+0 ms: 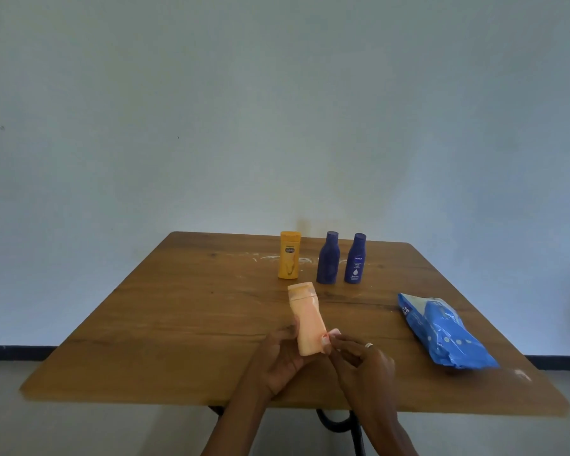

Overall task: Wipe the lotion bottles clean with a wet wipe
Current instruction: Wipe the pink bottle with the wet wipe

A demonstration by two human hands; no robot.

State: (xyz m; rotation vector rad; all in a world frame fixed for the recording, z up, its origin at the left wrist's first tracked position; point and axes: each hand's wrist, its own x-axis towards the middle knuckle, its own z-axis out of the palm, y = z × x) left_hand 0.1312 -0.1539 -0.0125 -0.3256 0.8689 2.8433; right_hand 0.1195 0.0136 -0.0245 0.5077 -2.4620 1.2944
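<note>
My left hand (278,357) grips the lower part of a pale peach lotion bottle (305,319), held above the table with its cap tilted away from me. My right hand (362,360) pinches a small piece of white wet wipe (331,335) against the bottle's lower right edge. Farther back stand a yellow lotion bottle (289,255) and two dark blue lotion bottles (328,258), (356,259), all upright in a row.
A blue pack of wet wipes (441,330) lies on the right side of the wooden table (178,324). White smears mark the tabletop near the standing bottles. A pale wall stands behind the table; its dark metal leg shows below the front edge.
</note>
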